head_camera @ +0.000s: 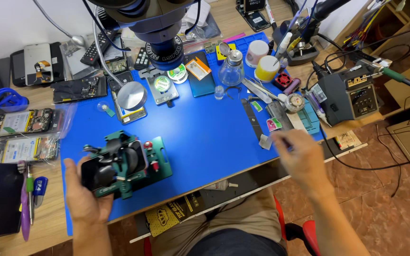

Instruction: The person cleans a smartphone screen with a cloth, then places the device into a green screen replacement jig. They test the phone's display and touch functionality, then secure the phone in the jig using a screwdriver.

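Note:
A green phone-holding jig (160,163) with black knobs sits at the front left of a blue work mat (205,128). A dark smartphone (112,166) is clamped in it. My left hand (84,196) grips the phone's near end and the jig's left side. My right hand (300,159) hovers at the mat's right edge, its fingers closing on a thin tool (281,141) beside a small grey pad (265,141). The hand is blurred, so what the tool is cannot be made out.
A microscope head (160,33) hangs over the mat's back. Opened phones (24,122), remotes, solder wire reels, a glass bottle (231,68), tweezers and a soldering station (352,95) crowd the back and sides. A black block and pens lie front left.

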